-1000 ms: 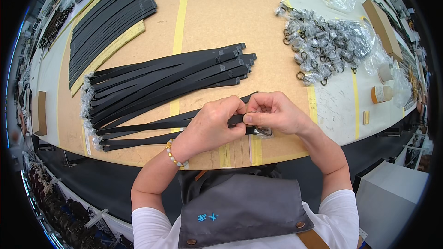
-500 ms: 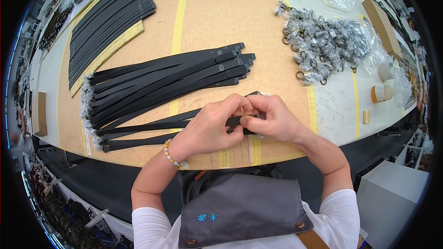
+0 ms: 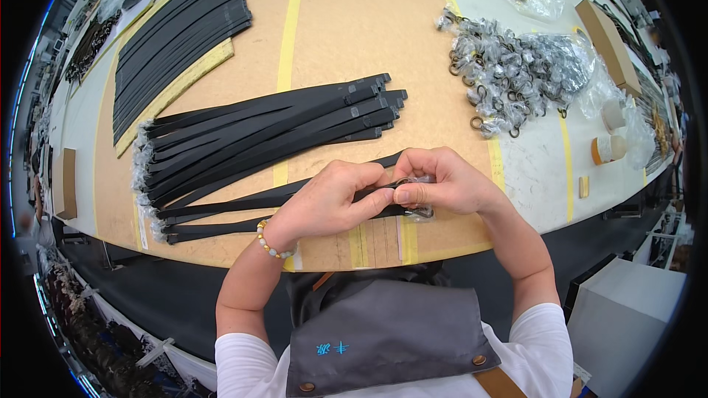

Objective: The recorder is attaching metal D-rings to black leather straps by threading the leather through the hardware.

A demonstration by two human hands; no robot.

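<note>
My left hand point(image 3: 341, 195) is closed on a black strap point(image 3: 280, 193) close to its right end, the thumb reaching toward the other hand. Right beside it, my right hand point(image 3: 448, 183) pinches between thumb and forefinger at the strap's end, where a metal snap hook point(image 3: 420, 211) in clear plastic wrap shows below the fingers. The exact join of hook and strap is partly hidden by my fingertips. Another black strap point(image 3: 221, 229) lies just below, running under my left hand. Behind my hands rests a bundle of black straps point(image 3: 273, 129) with plastic-wrapped left ends.
A heap of wrapped snap hooks point(image 3: 516, 66) lies at the right. Flat black straps point(image 3: 184, 33) fill the far left beside a yellow-edged strip point(image 3: 177, 96). A labelled jar point(image 3: 608, 149) and a long cardboard box point(image 3: 609, 46) stand at the right edge.
My fingertips have shifted at the strap's end. More of the metal hook and its plastic now shows under my right hand, and my left fingers have straightened somewhat.
</note>
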